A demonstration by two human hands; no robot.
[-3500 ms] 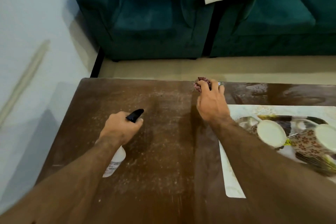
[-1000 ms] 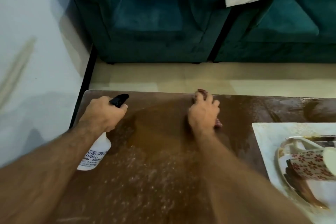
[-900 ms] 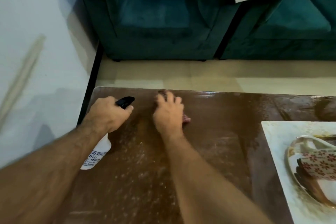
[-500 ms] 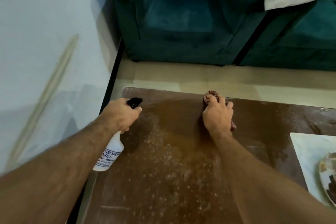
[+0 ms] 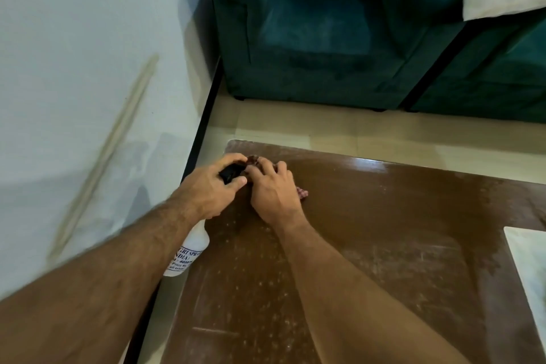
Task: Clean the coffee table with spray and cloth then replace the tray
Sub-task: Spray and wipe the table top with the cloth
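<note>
Left hand (image 5: 210, 190) curled round spray bottle (image 5: 189, 254) at surface (image 5: 369, 216) far-left corner. Right hand (image 5: 273, 189) flat, fingers spread, pressing cloth (image 5: 302, 193). Tray (image 5: 529, 257) at right edge. Risk: hands touching; knocked trigger, or bottle off edge.

Single head cam, wide-angle, pitched forward and down.
Looks from above the near edge of the table (image 5: 369, 230) toward its far-left corner; forearms fill the lower frame, close. Wall (image 5: 74, 68) on left, sofa (image 5: 319, 38) across the top, well beyond the table.
</note>
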